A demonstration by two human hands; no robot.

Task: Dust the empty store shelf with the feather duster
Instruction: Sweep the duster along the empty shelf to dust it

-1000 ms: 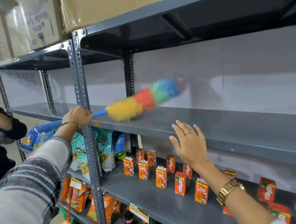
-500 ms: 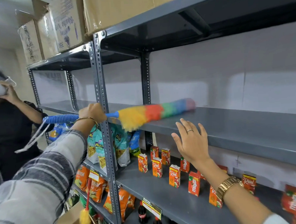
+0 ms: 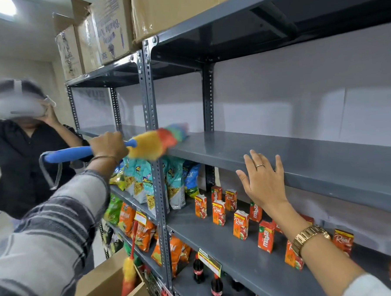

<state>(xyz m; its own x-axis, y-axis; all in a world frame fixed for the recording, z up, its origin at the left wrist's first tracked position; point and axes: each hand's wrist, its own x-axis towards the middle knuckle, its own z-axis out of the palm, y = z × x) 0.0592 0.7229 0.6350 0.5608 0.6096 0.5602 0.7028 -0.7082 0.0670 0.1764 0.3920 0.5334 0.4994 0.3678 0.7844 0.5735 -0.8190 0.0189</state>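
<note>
— Where's the feather duster [image 3: 158, 142] right now?

— In the left hand [image 3: 109, 145], which is clenched around the blue handle just behind the feathers. The handle runs back to the left past the fist, with a grey loop hanging from its end. The feathered head, yellow then red, green and blue, lies across the left end of the empty grey shelf [image 3: 304, 160], over the front edge and beside the perforated upright post [image 3: 151, 118]. It's blurred, so I can't tell exactly how much of it touches the metal.

— And the other hand?

— The right hand [image 3: 263, 185] is released, fingers spread, palm toward the front lip of the same shelf, well to the right of the duster. I can't tell whether the fingertips touch the edge. There's a ring on one finger and a gold watch [image 3: 310, 238] on the wrist.

— What's underneath?

— The shelf below carries upright juice cartons [image 3: 218, 212], red and orange, and snack bags [image 3: 144, 184] to the left of the post. Cola bottles [image 3: 216, 288] stand on the level lower still. A second duster [image 3: 128, 271] sticks up out of a cardboard box [image 3: 106, 286] on the floor.

— Anyone else there?

— A person in a black top [image 3: 21, 168] stands at the left, one hand raised to a white headset.
</note>
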